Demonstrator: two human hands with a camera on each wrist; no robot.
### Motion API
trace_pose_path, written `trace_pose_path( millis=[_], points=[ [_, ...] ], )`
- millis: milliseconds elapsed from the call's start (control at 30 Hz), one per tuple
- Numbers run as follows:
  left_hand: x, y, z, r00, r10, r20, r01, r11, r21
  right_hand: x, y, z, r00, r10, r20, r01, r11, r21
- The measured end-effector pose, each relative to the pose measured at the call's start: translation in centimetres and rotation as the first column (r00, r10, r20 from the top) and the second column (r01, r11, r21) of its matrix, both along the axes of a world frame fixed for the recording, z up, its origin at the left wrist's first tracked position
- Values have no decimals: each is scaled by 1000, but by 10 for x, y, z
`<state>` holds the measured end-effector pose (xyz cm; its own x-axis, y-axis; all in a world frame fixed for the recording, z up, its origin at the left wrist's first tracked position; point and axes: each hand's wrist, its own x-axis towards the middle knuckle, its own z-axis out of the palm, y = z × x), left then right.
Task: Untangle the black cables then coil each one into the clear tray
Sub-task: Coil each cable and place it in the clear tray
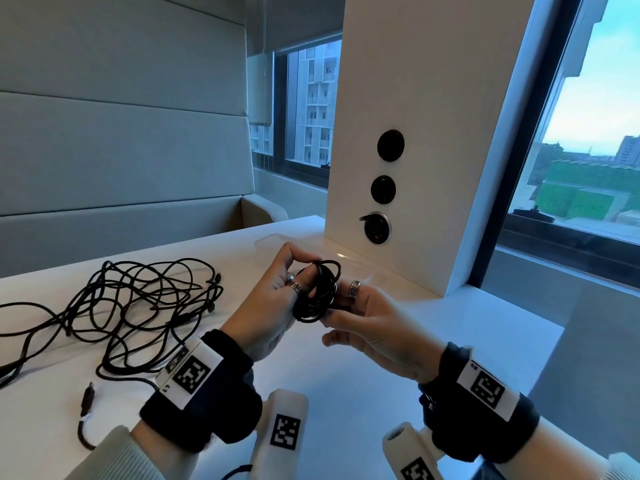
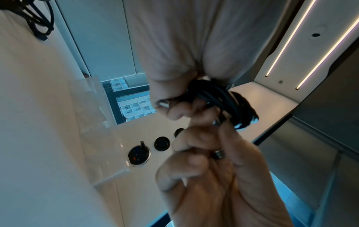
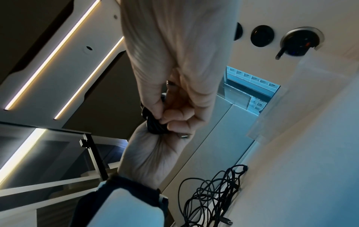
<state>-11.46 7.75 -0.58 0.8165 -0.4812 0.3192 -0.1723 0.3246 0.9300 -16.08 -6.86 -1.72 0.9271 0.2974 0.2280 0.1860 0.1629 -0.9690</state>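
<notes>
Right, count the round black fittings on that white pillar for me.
3, in a column on the white pillar: the top fitting, the middle fitting and the silver-rimmed bottom fitting, just above the table. The pillar's other faces are hidden.

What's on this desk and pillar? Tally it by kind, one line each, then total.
Coiled black cable: 1
Tangled cable pile: 1 (cables inside cannot be counted)
Clear tray: 1
Round wall outlets: 3
Total: 6
</notes>
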Motion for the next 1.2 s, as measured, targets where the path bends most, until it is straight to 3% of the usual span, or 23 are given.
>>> trace_pose_path(
  millis=[133, 267, 367, 500, 667, 767, 833, 867, 933, 1000, 1100, 1200],
  points=[
    [2, 2, -1, 986, 69, 153, -85, 992, 96, -4, -1, -1, 998, -44, 52, 50, 992, -115],
    [3, 2, -2, 974, 136, 180, -152, 985, 78, -5, 3, -2, 987, -109, 115, 133, 966, -222],
    [2, 0, -3, 971, 154, 183, -170, 983, 71, -5, 4, -3, 992, -90, 92, 108, 969, -223],
    [-3, -3, 0, 981, 158, 109, -168, 982, 86, -5, 4, -1, 999, -40, 12, 42, 989, -145],
    [4, 8, 8, 995, 24, -92, -21, 999, 39, 3, -5, 1, 991, -85, 103, 111, 954, -280],
    [5, 11, 11, 989, -53, -137, 48, 998, -36, 4, -14, 3, 988, -86, 130, 125, 935, -333],
    [6, 11, 11, 980, -112, -166, 99, 991, -86, 1, -17, 7, 972, -89, 218, 181, 876, -447],
    [7, 10, 10, 972, -139, -191, 118, 986, -118, -1, -19, 9, 944, -100, 315, 262, 805, -532],
    [8, 9, 9, 960, -161, -230, 129, 980, -149, -3, -24, 11, 845, -74, 530, 450, 634, -629],
    [8, 8, 7, 964, -130, -231, 105, 988, -116, -4, -29, 11, 744, -27, 667, 578, 526, -624],
    [8, 7, 6, 963, -115, -243, 95, 991, -92, -5, -30, 10, 671, -22, 741, 659, 475, -583],
    [6, 8, 4, 965, -162, -206, 164, 986, -10, -4, -27, 9, 681, -64, 730, 661, 484, -574]
  ],
)
